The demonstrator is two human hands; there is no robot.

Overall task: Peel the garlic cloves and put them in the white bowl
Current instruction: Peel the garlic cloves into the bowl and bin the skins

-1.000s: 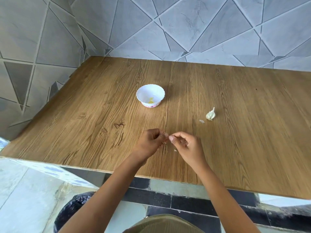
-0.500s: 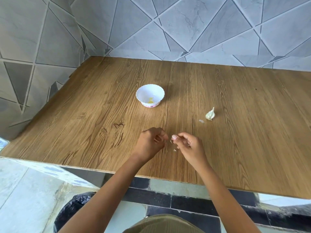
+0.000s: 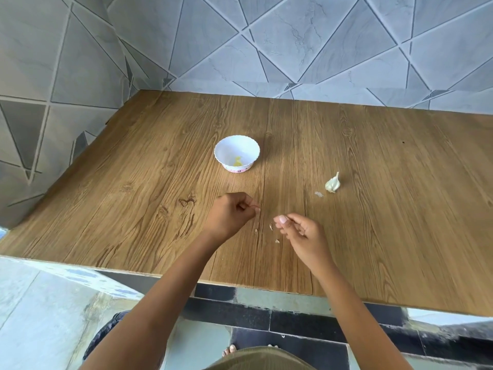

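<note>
Both hands are up over the near part of the table (image 3: 386,236), apart from each other, and here's the trouble: I can't see what either one has. The left hand (image 3: 230,216) is balled up, fingers curled in and thumb tucked against the forefinger. If a clove sits inside, the knuckles hide it. The right hand (image 3: 302,232) has thumb and forefinger tips pressed together in a pinch, with the other fingers loosely bent. Whatever is between those tips is too small to make out. Just beside them is a pale flake of skin (image 3: 270,227), and I can't tell whether it lies on the wood or hangs in the air. More crumbs (image 3: 277,241) lie between the hands.

Further back, the white bowl (image 3: 226,153) stands towards the middle, with a yellowish peeled clove (image 3: 237,161) on its bottom. Off to its right, well apart, an unpeeled piece of garlic (image 3: 332,184) lies on the wood with its papery tip pointing up and away. One loose scrap (image 3: 318,194) is just beside it.

The bowl has a scalloped rim and a pink band at the foot. The table is brown, with heavy wood grain and dark knots. The wall (image 3: 320,49) behind and to the left is grey marbled tile, cut in triangles with dark joints.

Below the table edge are dark floor tiles, a few toes (image 3: 230,351), and olive cloth (image 3: 256,360) cut off at the bottom. A dark bundle (image 3: 106,335) at lower left is half hidden by the left forearm, and I can't say what it is.
</note>
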